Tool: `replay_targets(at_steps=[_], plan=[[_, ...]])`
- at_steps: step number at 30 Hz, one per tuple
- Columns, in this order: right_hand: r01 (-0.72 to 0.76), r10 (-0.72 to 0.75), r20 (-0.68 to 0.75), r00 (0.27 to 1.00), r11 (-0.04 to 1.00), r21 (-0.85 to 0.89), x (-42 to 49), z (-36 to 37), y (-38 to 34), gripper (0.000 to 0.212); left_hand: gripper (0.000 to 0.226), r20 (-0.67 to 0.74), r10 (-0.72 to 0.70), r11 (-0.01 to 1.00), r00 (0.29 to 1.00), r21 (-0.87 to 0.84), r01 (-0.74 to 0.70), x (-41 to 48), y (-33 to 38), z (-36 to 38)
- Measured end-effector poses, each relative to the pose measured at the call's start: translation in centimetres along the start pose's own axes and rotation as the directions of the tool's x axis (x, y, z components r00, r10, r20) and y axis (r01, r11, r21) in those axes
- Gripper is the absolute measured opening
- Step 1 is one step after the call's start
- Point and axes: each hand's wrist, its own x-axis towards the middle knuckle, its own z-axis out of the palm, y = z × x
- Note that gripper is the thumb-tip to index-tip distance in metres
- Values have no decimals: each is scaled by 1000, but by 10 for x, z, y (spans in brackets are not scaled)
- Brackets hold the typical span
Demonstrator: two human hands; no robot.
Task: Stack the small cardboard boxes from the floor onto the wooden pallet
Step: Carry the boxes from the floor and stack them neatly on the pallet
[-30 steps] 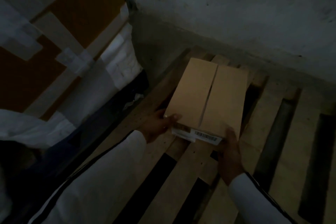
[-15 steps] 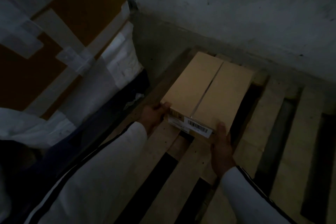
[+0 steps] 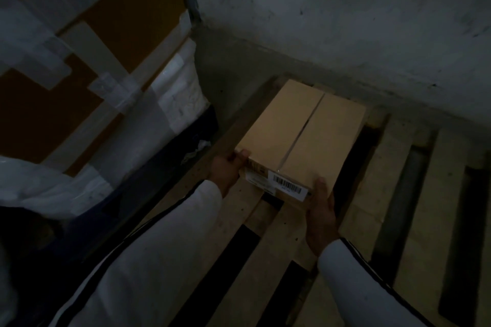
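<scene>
Nothing in the dim head view could be read. The only printed matter sat on the near end face of the cardboard box [image 3: 300,138]: a white label [image 3: 288,185] carrying a barcode, with a smaller line of characters beneath the bars that was too small and blurred to make out. Just left of it on the same face was a second pale sticker [image 3: 259,180] with faint grey lines of print, also illegible, and above that a dark printed mark on the bare cardboard near the corner, whose letters could not be told. No brand, number or sign was legible on any other surface.
</scene>
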Motion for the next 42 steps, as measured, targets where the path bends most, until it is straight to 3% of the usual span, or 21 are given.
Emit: replay_targets(at_steps=[3, 5, 6, 7, 8, 9, 11, 13, 15, 19, 22, 24, 26, 31, 35, 42], plan=[[8, -10, -22, 1000, 994, -109, -4, -2, -7, 94, 54, -13, -11, 998, 1000, 67, 12, -4, 4, 1], [78, -97, -65, 993, 968, -240, -11, -2, -14, 114, 49, -48, 64, 982, 997, 179, -54, -8, 8, 4], [147, -197, -94, 976, 911, -384, -16, -3, -20, 122, 47, -78, 162, 945, 984, 301, -132, -12, 11, 6], [209, -314, -99, 944, 804, -557, -19, -4, -25, 120, 47, -86, 300, 864, 950, 446, -233, -16, 12, 7], [260, -437, -74, 896, 654, -711, -21, -6, -29, 109, 53, -27, 459, 722, 888, 593, -356, -22, 13, 6], [318, -542, 6, 840, 485, -815, -25, -9, -36, 94, 60, 112, 581, 543, 806, 685, -486, -29, 14, 7], [447, -635, 278, 721, 120, -887, -26, -10, -49, 69, 65, 431, 626, 211, 650, 709, -673, -41, 13, 11], [512, -495, 530, 689, -186, -839, -24, -15, -60, 64, 64, 568, 545, 97, 616, 687, -720, -55, 9, 16], [558, -316, 656, 685, -351, -752, -19, -22, -65, 63, 68, 600, 462, 94, 653, 699, -709, -62, 3, 16], [580, -212, 664, 717, -348, -737, -25, -24, -68, 65, 74, 607, 356, 121, 711, 724, -679, -64, 8, 15], [523, -102, 597, 795, -383, -762, -37, -16, -80, 72, 74, 602, 214, 154, 769, 757, -635, -72, 31, 14], [471, -73, 540, 839, -399, -786, -51, -10, -96, 76, 74, 573, 192, 169, 796, 780, -602, -82, 44, 9], [430, -88, 500, 862, -398, -811, -64, -7, -106, 78, 74, 551, 241, 157, 799, 790, -593, -96, 53, -3], [428, -160, 524, 837, -406, -807, -109, 6, -140, 77, 72, 541, 451, -42, 710, 807, -589, -141, 100, -34], [373, -276, 492, 825, -387, -843, -167, 24, -181, 77, 72, 449, 625, 1, 638, 817, -576, -191, 151, -52], [347, -263, 463, 846, -387, -854, -304, 40, -281, 77, 71, 472, 619, 25, 627, 786, -617, -307, 239, -119]])
